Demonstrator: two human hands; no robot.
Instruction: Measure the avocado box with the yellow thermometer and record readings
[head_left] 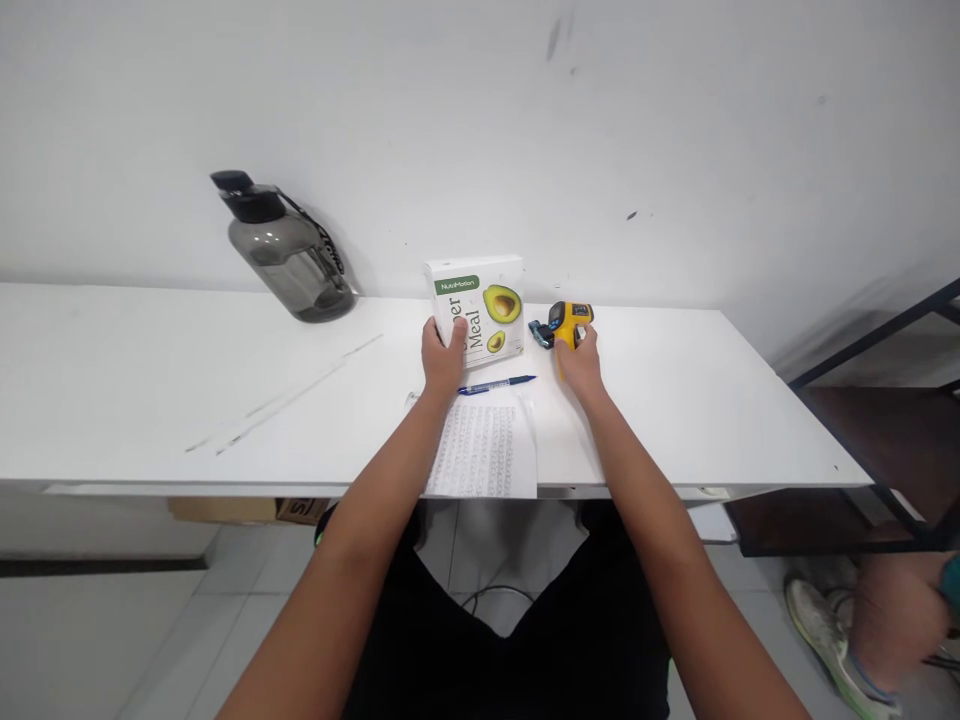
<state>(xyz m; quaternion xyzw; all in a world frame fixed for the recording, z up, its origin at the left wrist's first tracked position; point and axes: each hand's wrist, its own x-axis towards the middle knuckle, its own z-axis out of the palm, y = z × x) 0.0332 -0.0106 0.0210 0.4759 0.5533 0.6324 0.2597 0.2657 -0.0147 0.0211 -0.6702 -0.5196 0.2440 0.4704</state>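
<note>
My left hand [443, 357] grips the lower left side of a white box [491, 290] with a green label and avocado pictures, its thumb across the front. Farther right, my right hand [579, 365] is wrapped round the handle of a yellow and black infrared thermometer [571, 314]. A small dark, shiny object [540, 334] lies just left of the thermometer; its kind is unclear. Below the box rests a blue pen [496, 385], its tip end pointing right or left, I cannot tell which. Nearer to me is a printed paper sheet [480, 450], partly under my left forearm.
A grey see-through water bottle [289, 260] with a black lid stands at the back left of the white table [300, 400], near the wall. A dark shelf [885, 440] is at the right. Another person's leg and shoe [832, 640] show at the lower right.
</note>
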